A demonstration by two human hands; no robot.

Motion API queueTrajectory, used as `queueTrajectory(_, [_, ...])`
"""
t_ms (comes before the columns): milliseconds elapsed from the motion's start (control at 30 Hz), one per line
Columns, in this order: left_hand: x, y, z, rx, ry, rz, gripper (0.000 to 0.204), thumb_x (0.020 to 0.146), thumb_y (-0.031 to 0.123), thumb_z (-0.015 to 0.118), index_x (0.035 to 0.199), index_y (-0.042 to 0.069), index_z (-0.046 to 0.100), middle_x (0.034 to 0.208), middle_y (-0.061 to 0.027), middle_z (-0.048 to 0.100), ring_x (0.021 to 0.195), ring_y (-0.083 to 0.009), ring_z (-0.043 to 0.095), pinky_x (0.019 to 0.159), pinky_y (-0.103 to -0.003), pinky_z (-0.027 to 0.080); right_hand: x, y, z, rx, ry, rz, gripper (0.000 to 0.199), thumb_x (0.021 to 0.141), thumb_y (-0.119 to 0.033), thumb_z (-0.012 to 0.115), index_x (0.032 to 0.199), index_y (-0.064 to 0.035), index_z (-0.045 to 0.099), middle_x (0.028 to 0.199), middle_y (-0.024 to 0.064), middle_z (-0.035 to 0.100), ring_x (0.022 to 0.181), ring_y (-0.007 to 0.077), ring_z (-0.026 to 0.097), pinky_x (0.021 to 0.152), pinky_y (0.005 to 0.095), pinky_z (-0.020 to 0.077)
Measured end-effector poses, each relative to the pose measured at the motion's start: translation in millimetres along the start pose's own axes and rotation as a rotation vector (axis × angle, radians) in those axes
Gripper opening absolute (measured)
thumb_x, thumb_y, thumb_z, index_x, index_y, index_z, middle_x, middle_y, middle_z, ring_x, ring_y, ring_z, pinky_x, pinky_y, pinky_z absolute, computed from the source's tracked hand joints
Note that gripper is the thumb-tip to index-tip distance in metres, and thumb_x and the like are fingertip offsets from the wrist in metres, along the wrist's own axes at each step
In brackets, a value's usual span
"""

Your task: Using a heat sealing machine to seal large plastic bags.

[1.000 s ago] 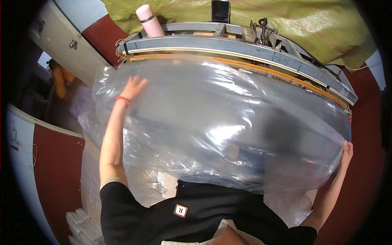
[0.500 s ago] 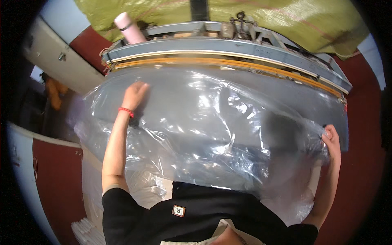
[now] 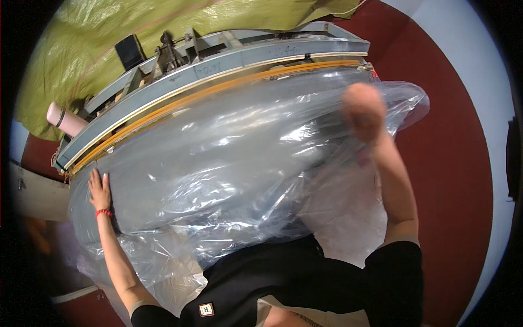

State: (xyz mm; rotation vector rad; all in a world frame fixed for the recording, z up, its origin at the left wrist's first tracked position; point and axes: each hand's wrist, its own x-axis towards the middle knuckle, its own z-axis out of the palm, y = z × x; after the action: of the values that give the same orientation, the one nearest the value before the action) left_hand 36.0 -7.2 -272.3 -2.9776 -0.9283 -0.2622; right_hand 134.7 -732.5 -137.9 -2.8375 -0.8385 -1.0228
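A wide sheet of clear plastic film [image 3: 212,188], creased and shiny, spreads over the grey worktop in front of me. My left hand [image 3: 99,192], with a red bead bracelet at its wrist, lies flat on the film near its left end, fingers stretched out. Toward the far right corner, my right hand [image 3: 364,111] is raised and smeared by motion. It looks closed on the film's edge, and a loose fold of film billows out to its right. Film also hangs over the near edge against my black shirt.
Along the worktop's back runs a long grey metal beam [image 3: 218,64] with an orange strip [image 3: 218,94] below it. A pink roll [image 3: 66,120] and a dark phone-like slab [image 3: 129,53] stand behind. Yellow-green woven sheeting [image 3: 180,16] covers the back; the floor [image 3: 441,207] is dark red.
My view has turned to the right. My right hand has swung forward, carrying the film's edge to the far right. My left hand has opened flat at the film's left end.
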Motion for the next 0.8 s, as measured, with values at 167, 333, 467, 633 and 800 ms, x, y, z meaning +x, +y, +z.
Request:
queueTrajectory(167, [20.5,-89.9,15.9,-0.045,0.001,-0.022,0.056,0.084,0.050,0.032,0.132,0.023,0.023,0.138,-0.0002,0.020,0.127,-0.0282,0.017,0.093,-0.058,0.015,-115.3,97.6,74.1,-0.130,-0.108,0.490,0.043,0.081,-0.030,0.048,0.116,-0.0047,0.043,0.119,0.0154,0.044,0.115,0.0322,0.035,0.093,0.0407,0.0285])
queueTrajectory(333, [25.6,-135.4,4.1,0.024,-0.044,-0.079,0.055,0.084,0.051,0.029,0.133,0.027,0.019,0.138,-0.0024,0.019,0.126,-0.0321,0.017,0.093,-0.059,0.013,-117.3,97.0,74.0,-0.115,0.122,0.608,0.050,0.079,-0.030,0.053,0.121,-0.0053,0.040,0.121,0.0154,0.042,0.114,0.0315,0.036,0.096,0.0390,0.0265])
queueTrajectory(467, [30.0,-164.4,1.5,0.060,0.009,-0.062,0.053,0.086,0.049,0.028,0.132,0.024,0.022,0.138,-0.0039,0.021,0.126,-0.0298,0.017,0.098,-0.050,0.016,-66.7,42.0,62.2,0.196,0.047,0.391,0.036,0.066,-0.016,0.068,0.098,-0.0056,0.056,0.103,0.0105,0.054,0.099,0.0258,0.049,0.082,0.0328,0.0404])
queueTrajectory(633, [30.3,-141.3,-0.6,0.082,-0.014,0.057,0.050,0.088,0.037,0.036,0.129,0.010,0.030,0.135,-0.0084,0.027,0.126,-0.0248,0.021,0.100,-0.040,0.019,-26.4,49.4,43.8,0.351,-0.275,0.500,0.018,0.062,-0.013,0.069,0.062,-0.0002,0.056,0.068,0.0076,0.056,0.070,0.0245,0.056,0.063,0.0321,0.0429])
queueTrajectory(800, [6.4,-117.5,5.7,-0.012,0.116,0.242,0.048,0.089,0.030,0.038,0.128,0.004,0.029,0.134,-0.0121,0.028,0.125,-0.0242,0.022,0.101,-0.033,0.019,36.1,-7.8,-11.3,-0.433,0.531,0.278,0.012,0.066,-0.009,0.062,0.078,-0.0095,0.059,0.090,0.0049,0.054,0.094,0.0221,0.048,0.078,0.0377,0.0333])
